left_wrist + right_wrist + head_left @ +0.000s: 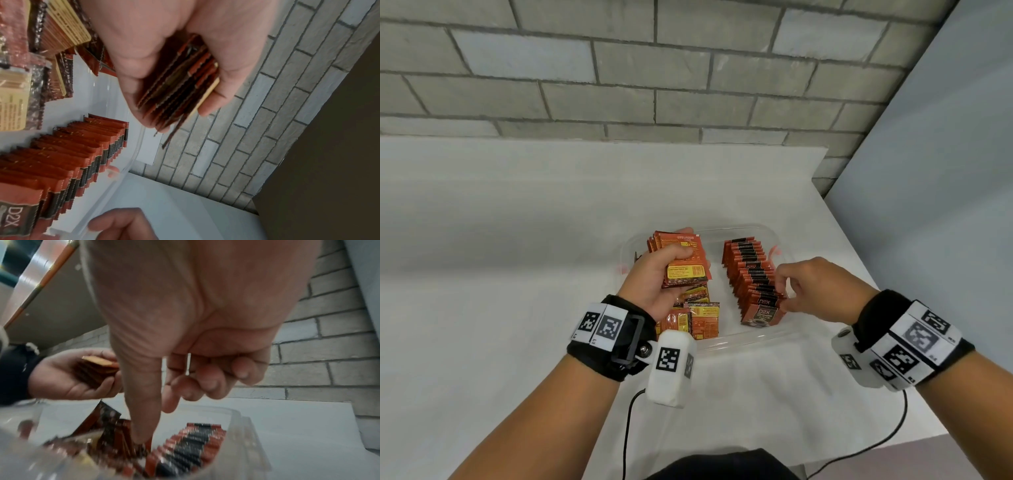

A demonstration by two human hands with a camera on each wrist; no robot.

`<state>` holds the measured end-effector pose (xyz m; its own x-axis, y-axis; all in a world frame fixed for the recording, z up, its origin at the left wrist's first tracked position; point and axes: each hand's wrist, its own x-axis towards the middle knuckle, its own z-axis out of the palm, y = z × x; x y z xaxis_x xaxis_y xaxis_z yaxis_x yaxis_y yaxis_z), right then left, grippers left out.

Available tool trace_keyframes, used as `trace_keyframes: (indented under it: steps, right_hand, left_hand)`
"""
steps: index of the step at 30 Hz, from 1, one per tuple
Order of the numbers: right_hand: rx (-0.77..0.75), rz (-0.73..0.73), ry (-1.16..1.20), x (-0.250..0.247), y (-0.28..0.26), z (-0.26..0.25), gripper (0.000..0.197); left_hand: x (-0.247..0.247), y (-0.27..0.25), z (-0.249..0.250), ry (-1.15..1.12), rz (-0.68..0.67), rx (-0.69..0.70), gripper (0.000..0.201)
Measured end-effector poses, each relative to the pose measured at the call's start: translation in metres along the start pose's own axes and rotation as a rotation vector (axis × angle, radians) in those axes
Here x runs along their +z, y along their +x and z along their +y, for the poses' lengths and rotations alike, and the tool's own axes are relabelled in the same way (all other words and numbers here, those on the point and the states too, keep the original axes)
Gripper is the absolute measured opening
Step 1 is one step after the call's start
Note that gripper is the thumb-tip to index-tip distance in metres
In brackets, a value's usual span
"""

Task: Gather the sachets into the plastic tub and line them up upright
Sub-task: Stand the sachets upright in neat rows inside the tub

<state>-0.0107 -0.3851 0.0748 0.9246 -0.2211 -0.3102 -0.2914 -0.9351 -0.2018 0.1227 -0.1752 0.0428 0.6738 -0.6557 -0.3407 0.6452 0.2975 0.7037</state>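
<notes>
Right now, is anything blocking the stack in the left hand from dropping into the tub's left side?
Partly. Loose sachets lie flat in the tub near end, under the left hand gripping the stack. The far left looks bare.

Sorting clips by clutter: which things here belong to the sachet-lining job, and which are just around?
Job:
- plastic tub
- upright sachet row in the tub
- loose sachets lying in the tub
- sachet stack, held by the left hand
- right hand at the row

Just around:
- table
- brick wall
- wrist cables
</notes>
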Motion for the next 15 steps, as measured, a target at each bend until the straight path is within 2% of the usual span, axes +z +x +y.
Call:
trace_keyframes:
  steps: [3,5,8,10,12,15]
  right_hand:
    - [-0.037,0.114,0.368,-0.009,-0.004,-0.006,0.015]
    - [-0.068,0.186,0.616,-0.012,-0.006,-0.019,0.026]
    - [-0.110,0.206,0.702,-0.012,-0.005,-0.042,0.048]
    - [-0.126,0.212,0.783,-0.009,-0.002,-0.050,0.055]
    - [-0.122,0.218,0.872,-0.005,0.000,-0.053,0.054]
    - [-0.125,0.231,0.932,-0.005,0.002,-0.053,0.039]
  left_hand:
    - [0.004,-0.001,-0.002,0.019,-0.095,0.001,0.039]
    - [0.009,-0.003,-0.004,0.023,-0.180,-0.013,0.045]
    - [0.016,-0.005,-0.009,0.015,-0.296,-0.048,0.048]
    - [0.020,-0.007,-0.012,0.029,-0.340,-0.056,0.049]
    - [0.022,-0.007,-0.014,0.036,-0.358,-0.045,0.054]
    - [0.016,-0.005,-0.016,0.017,-0.330,-0.051,0.066]
